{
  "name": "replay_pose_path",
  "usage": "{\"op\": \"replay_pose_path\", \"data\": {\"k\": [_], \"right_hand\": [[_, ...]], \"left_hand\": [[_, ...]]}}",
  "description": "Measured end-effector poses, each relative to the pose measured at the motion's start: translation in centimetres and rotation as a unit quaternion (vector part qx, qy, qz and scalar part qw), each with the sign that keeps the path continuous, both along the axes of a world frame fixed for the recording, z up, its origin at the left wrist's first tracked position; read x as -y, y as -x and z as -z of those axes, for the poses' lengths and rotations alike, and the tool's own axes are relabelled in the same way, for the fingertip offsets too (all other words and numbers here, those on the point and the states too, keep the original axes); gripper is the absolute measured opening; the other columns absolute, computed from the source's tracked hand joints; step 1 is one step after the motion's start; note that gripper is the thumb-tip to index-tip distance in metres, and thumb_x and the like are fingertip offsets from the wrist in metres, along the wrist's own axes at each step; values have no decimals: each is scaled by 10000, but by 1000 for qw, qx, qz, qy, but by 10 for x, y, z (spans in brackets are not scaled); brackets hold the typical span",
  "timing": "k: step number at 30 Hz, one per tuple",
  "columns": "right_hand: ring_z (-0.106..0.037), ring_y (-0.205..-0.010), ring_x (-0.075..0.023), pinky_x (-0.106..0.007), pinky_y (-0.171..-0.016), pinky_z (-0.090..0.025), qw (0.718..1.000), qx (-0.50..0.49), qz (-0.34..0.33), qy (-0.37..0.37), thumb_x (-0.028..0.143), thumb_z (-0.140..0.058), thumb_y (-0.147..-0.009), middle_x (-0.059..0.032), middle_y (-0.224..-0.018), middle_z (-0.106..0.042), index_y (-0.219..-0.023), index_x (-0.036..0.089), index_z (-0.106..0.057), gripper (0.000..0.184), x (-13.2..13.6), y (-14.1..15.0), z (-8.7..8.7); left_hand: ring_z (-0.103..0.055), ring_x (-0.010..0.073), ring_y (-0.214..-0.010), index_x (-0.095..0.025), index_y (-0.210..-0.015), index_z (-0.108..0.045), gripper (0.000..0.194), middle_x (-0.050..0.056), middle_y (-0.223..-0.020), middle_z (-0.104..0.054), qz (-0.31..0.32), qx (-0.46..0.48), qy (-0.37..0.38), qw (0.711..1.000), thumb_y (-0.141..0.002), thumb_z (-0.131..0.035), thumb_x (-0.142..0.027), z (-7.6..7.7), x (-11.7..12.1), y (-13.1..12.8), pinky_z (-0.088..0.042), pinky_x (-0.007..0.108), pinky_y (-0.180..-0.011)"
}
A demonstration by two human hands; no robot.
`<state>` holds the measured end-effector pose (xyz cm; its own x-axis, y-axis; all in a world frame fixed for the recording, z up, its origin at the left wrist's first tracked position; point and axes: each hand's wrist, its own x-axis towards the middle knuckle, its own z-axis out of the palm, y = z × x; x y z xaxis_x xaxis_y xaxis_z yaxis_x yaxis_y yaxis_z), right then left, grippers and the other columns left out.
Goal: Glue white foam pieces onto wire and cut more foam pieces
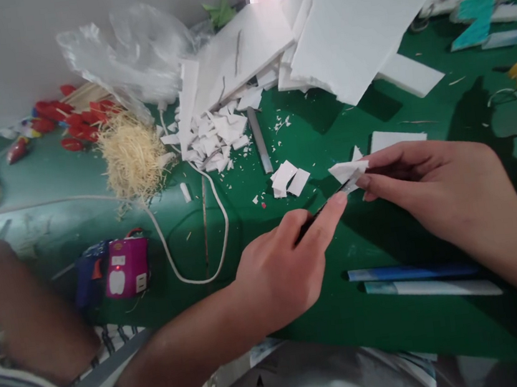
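My left hand [286, 262] is closed round a dark-handled craft knife [318, 212], its forefinger stretched along it. The blade meets a small white foam piece [347, 171], which my right hand [450, 185] pinches between thumb and fingertips. A flat white foam block [395, 138] lies just behind the right hand's fingers. On the green table, left of the blade, are a few small white foam squares [283, 176]. Which part of the piece the blade cuts is too small to tell.
White scraps [218, 132] heap beside a grey stick [259, 140]. Large foam sheets [345, 19] lean at the back. A white cable [225, 222] loops leftward, near straw shreds [131, 152] and a pink box [127, 267]. Two pens or sticks lie in front. Another person's arm [27, 303] rests at left.
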<state>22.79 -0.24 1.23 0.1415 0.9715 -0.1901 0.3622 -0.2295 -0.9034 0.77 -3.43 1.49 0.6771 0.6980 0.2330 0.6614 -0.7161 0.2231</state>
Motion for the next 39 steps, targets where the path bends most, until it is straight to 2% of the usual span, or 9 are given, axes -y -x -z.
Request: {"op": "replay_pose_path", "data": {"k": [11,17,20,26,29,33,35,39], "right_hand": [[-699,-615,-182,-298,-559,-558,998,41,-38,-38,353,-716,-779,18,-715,-759,-793,295,-764,76,5,-3,2],[-713,-633,-180,-294,-567,-564,996,59,-46,-58,333,-700,-787,16,-731,-772,-822,293,-780,96,8,-2,1],[-720,-627,-180,-287,-552,-571,997,30,-35,-55,339,-698,-773,15,-732,-774,-823,283,-791,118,7,-3,1],[-720,-612,-185,-301,-578,-600,998,36,-25,-52,313,-680,-773,18,-689,-758,-789,289,-783,107,5,-3,2],[-733,-628,-185,-299,-589,-602,998,29,-27,-49,317,-686,-778,18,-727,-776,-804,290,-788,108,6,-2,2],[-729,-639,-185,-297,-559,-571,997,38,-28,-59,356,-715,-791,20,-749,-781,-852,295,-793,116,7,-2,3],[-721,-635,-184,-297,-562,-566,997,43,-21,-61,368,-735,-787,18,-742,-776,-842,292,-786,107,7,-3,3],[-714,-633,-182,-302,-594,-574,996,66,-6,-53,368,-736,-803,8,-735,-769,-826,288,-770,90,8,-3,2]], "left_hand": [[-710,100,-791,-136,-1500,-472,446,40,-1033,-743,1,28,70,997,-1057,-417,-130,0,-4,2,-626,193,-712],[-674,72,-793,-111,-1472,-491,416,19,-982,-722,-11,106,127,986,-1061,-429,-128,-3,-5,0,-573,145,-708],[-677,73,-790,-119,-1474,-489,419,13,-988,-716,-12,97,109,989,-1057,-445,-125,-1,-6,0,-572,153,-704],[-710,84,-761,-220,-1486,-501,457,0,-1021,-738,-14,-3,10,1000,-1045,-454,-111,2,-8,3,-563,166,-625],[-701,79,-762,-193,-1485,-502,448,5,-1023,-743,-20,52,74,996,-1046,-458,-120,1,-8,4,-570,166,-655],[-706,87,-812,-178,-1490,-509,447,26,-1036,-772,-23,144,191,971,-1047,-465,-139,-2,-9,3,-595,177,-770],[-709,87,-818,-173,-1482,-524,447,30,-1036,-776,-22,152,199,968,-1039,-481,-129,-2,-10,3,-594,176,-787],[-711,82,-845,-148,-1468,-523,428,35,-1067,-768,-11,126,137,982,-1043,-485,-120,-2,-9,2,-580,161,-744]]}}
